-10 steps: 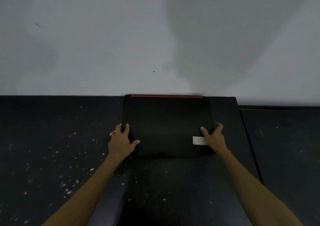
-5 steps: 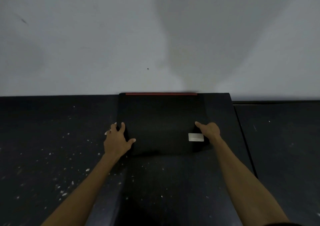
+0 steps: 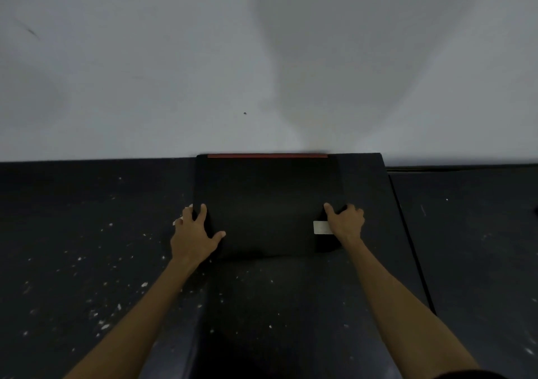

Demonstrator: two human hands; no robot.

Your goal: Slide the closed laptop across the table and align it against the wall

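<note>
The closed black laptop (image 3: 267,204) lies flat on the dark table (image 3: 87,233), its far edge with a red strip touching the white wall (image 3: 203,73). My left hand (image 3: 195,236) grips the laptop's left side near the front corner, thumb resting on the lid. On the laptop's right side sits my right hand (image 3: 345,223), fingers curled over the edge, partly covering a pale sticker (image 3: 320,227) on the lid.
The table top is speckled with small white flecks on the left. A seam (image 3: 410,242) runs front to back at the right, and another dark surface (image 3: 471,247) lies beyond it.
The laptop has slid a little further toward the wall. My right hand's fingers have curled tighter over the right edge, and the camera view has shifted slightly.
</note>
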